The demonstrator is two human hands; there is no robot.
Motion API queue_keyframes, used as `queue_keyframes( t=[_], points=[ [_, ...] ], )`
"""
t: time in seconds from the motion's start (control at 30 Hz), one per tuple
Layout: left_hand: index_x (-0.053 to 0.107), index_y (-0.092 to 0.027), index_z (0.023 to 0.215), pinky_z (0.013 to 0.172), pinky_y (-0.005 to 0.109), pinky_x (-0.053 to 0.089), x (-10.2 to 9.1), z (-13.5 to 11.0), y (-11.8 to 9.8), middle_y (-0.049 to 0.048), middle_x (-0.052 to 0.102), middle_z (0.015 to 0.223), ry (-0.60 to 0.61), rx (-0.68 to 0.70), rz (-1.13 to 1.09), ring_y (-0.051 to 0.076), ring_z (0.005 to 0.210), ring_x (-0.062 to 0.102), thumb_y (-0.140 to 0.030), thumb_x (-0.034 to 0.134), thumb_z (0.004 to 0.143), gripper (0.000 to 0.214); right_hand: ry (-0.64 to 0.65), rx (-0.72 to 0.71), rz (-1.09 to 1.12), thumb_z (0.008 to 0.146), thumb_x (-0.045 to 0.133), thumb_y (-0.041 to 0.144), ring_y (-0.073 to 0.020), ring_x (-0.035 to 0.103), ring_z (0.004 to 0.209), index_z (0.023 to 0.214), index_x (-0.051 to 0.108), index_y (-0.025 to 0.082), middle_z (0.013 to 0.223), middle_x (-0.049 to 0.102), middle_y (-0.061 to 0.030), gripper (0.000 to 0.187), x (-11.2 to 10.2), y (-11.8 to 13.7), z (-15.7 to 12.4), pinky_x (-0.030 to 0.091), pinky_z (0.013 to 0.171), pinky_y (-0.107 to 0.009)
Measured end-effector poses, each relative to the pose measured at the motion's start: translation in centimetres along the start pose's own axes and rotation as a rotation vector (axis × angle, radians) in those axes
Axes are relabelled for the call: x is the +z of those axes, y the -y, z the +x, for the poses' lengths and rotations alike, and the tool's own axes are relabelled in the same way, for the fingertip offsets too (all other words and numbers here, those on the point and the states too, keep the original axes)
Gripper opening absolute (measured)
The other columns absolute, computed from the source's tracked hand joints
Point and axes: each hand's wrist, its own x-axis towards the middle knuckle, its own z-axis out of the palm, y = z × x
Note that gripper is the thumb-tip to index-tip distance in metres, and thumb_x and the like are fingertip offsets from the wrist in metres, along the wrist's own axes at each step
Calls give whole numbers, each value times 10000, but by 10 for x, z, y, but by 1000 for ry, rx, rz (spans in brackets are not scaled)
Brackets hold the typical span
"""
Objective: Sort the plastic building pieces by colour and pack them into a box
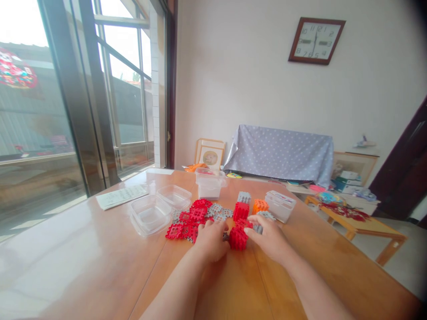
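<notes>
Head view — red block cube (pixel 238 238) between left hand (pixel 211 240) and right hand (pixel 271 240) — both narrow, tight on its sides

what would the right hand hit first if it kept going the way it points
The right hand points left, so probably the red cube at its fingertips; depth is unclear.

The head camera faces forward and slightly down, close above the left hand (pixel 211 240) and right hand (pixel 268 240), wall clock (pixel 316 41) far beyond them.

Red block cube (pixel 238 238), upright, between hands (pixel 211 240)
</notes>
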Motion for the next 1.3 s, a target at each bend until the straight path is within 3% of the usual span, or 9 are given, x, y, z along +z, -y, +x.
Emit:
queue_keyframes(
  t=[0.23,0.4,0.57,0.7,1.1,1.3],
  points=[
    [647,-242,876,899,466,324,-6,-1,-2,99,678,1027,8,0,182,330,1008,534,-112,582,660,260,0,21,-42,803,671,504,-257,649,990,1146,671,271,1087,688,-81,416,3,0,-16,491,892,-396],
    [651,-236,922,858,372,372,0,1,1,89,677,1038,-60,20,-6,290,1005,551,-86,555,674,306,44,-24,-31,776,695,523,-278,631,1038,1125,662,273,1108,693,-73,431,1,0,-17,487,900,-410],
    [614,-227,917,714,281,389,9,4,0,56,675,950,-48,11,-248,213,841,586,-89,525,701,271,69,-29,39,783,691,428,-278,618,1079,1132,641,260,1149,682,-72,391,6,0,-15,485,914,-414],
    [615,-230,926,688,266,381,12,4,-2,40,678,940,-32,11,-334,191,793,579,-107,565,708,255,67,-53,58,797,664,352,-273,609,1093,1118,643,261,1154,683,-65,334,8,2,-15,475,951,-428],
    [599,-233,902,649,268,372,16,3,-1,41,661,889,-22,60,-275,194,759,568,-138,562,740,191,83,-37,90,776,631,273,-257,630,1083,1124,651,249,1161,689,-56,349,10,3,-14,485,963,-413],
    [602,-224,922,735,290,417,13,5,-1,68,680,957,-35,12,-301,226,879,611,-89,526,712,260,13,-89,67,769,614,229,-250,599,1141,1196,620,227,1214,660,-69,427,11,3,-15,462,1020,-410]
  ],
)
